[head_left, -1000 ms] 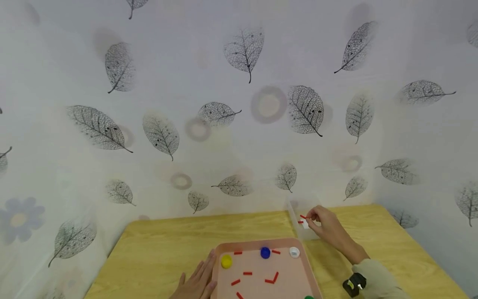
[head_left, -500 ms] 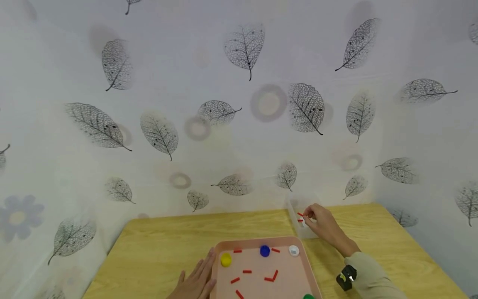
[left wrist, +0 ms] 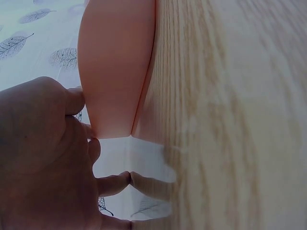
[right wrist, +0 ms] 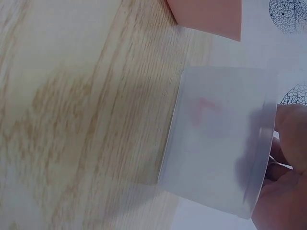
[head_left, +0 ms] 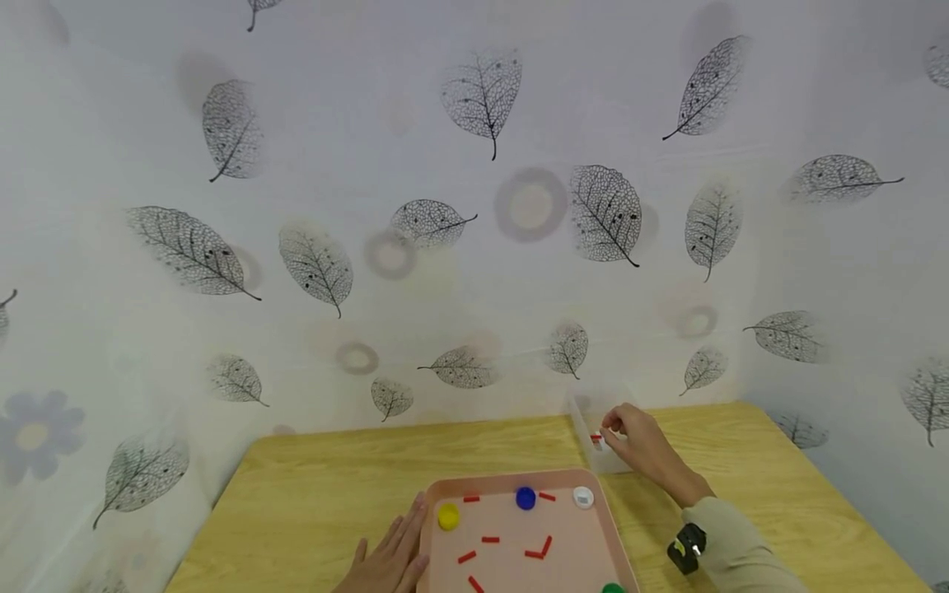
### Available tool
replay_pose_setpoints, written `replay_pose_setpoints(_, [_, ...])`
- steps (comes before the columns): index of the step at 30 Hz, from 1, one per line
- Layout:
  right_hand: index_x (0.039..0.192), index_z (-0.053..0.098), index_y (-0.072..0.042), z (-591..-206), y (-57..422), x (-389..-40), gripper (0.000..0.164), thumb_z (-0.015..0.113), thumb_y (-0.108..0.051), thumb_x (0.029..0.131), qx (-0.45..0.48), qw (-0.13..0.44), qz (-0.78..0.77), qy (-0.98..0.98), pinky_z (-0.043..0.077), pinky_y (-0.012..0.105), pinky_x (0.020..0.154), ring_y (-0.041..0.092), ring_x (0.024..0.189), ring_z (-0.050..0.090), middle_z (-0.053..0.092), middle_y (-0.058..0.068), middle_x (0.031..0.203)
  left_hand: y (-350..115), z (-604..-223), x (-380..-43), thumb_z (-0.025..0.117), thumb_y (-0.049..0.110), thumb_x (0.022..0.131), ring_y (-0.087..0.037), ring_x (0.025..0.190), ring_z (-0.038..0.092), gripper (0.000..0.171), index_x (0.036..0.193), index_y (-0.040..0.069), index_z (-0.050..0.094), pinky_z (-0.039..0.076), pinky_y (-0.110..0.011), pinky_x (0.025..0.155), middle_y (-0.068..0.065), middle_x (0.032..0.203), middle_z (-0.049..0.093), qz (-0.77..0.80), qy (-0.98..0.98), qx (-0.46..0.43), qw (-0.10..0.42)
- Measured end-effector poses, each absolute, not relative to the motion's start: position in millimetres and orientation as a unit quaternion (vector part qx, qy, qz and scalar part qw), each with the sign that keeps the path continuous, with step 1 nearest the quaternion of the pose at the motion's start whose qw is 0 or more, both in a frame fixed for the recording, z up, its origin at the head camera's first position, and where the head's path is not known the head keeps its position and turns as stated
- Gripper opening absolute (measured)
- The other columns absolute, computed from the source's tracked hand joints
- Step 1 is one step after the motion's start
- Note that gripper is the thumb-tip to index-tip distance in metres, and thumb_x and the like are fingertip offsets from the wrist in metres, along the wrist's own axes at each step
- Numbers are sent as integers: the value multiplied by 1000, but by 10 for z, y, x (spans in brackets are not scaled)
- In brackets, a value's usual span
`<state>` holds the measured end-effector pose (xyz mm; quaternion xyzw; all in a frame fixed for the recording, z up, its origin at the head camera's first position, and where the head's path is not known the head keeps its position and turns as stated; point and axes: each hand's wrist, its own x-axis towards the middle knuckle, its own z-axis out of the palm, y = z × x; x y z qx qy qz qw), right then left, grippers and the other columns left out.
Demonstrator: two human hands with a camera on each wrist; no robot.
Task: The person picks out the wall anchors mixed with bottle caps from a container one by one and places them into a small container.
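Now, right hand [head_left: 642, 443]: fingers curled at the translucent plastic box [right wrist: 216, 153]; I can't tell if its grip holds anything.
Short red sticks [head_left: 596, 437]: inside the box; the pinched one no longer shows, so I judge it's released there.
Pink rectangular tray [head_left: 511, 475]: more sticks.
Left hand [head_left: 389, 552]: straight fingers touch the tray's side, gripping nothing.

Sticks [head_left: 491, 540] in tray [head_left: 511, 520], box [head_left: 612, 464] behind to right
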<state>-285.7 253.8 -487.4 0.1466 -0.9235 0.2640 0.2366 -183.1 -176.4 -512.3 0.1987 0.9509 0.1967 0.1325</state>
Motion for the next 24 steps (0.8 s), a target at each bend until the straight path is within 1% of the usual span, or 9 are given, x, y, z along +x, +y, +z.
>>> replay_pose_setpoints(4, [81,63,-6,-4876,2541,-2851,10,73,-2,79,144,232,261,-926,47,30,60,15,68,52,55,1,76,-1769,-5138,-1841,18,61,97,-40,137,26,67,153,29,3,9,-81,90,-5,158,15,209,949,201,126])
replay_pose_setpoints(8, [83,63,-6,-4862,2539,-2834,10,72,-2,80,146,236,265,-924,50,32,63,15,71,54,56,1,79,-1760,-5152,-1865,21,57,99,-41,135,29,64,154,29,3,11,-82,89,-8,157,18,227,946,201,112])
replay_pose_setpoints(11, [85,64,-6,-4842,2534,-2798,10,72,-1,80,154,252,272,-916,51,33,64,16,73,56,57,1,80,-1754,-5150,-1871,20,58,99,-41,135,29,64,153,30,2,11,-82,89,-5,157,16,223,947,202,114])
replay_pose_setpoints(13, [85,64,-6,-4824,2526,-2762,11,72,-1,80,165,267,274,-909,51,32,63,14,72,56,57,0,80,-1751,-5139,-1870,20,58,99,-41,135,30,64,153,30,2,11,-81,90,-3,158,15,221,947,203,113])
replay_pose_setpoints(18, [86,64,-7,-4731,2457,-2612,15,75,-2,78,197,292,282,-892,49,29,58,11,68,52,56,-1,79,-1755,-5110,-1862,19,59,98,-42,137,25,65,153,31,-1,8,-82,89,-3,158,13,235,942,201,130])
replay_pose_setpoints(20, [87,63,-9,-4687,2414,-2536,16,76,-3,78,202,292,287,-890,49,30,58,11,68,52,56,0,80,-1759,-5110,-1862,19,59,98,-42,137,24,65,153,31,-2,7,-82,88,-3,158,12,240,940,200,135])
replay_pose_setpoints(24, [88,63,-10,-4615,2332,-2395,16,75,-4,79,205,282,304,-887,49,29,59,9,70,52,58,0,82,-1762,-5123,-1860,20,59,98,-42,137,25,66,153,30,-2,8,-82,89,-4,158,14,233,943,201,130])
